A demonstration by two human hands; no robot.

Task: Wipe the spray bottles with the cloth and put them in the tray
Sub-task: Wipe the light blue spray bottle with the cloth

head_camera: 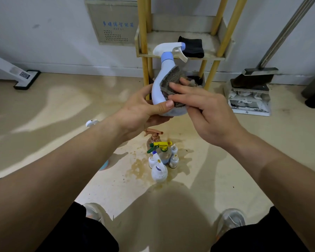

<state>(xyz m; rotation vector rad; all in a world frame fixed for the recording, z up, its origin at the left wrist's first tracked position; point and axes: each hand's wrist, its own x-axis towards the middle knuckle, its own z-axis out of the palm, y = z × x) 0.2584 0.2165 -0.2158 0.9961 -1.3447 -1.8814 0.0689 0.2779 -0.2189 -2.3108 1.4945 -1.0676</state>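
Left hand (144, 108): grips the spray bottle (159, 82), upright in mid-air.
Right hand (207, 113): straight fingers press the cloth (173, 82) to its side.
Tray (213, 57): at 12 o'clock, holds no bottles.
Remaining: likely everything; floor bottles (160, 160) wait at 6 o'clock.

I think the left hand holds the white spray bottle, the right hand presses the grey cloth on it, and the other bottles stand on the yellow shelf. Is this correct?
Not quite. In the head view the other bottles stand on the floor, not on the yellow shelf. The rest is right.
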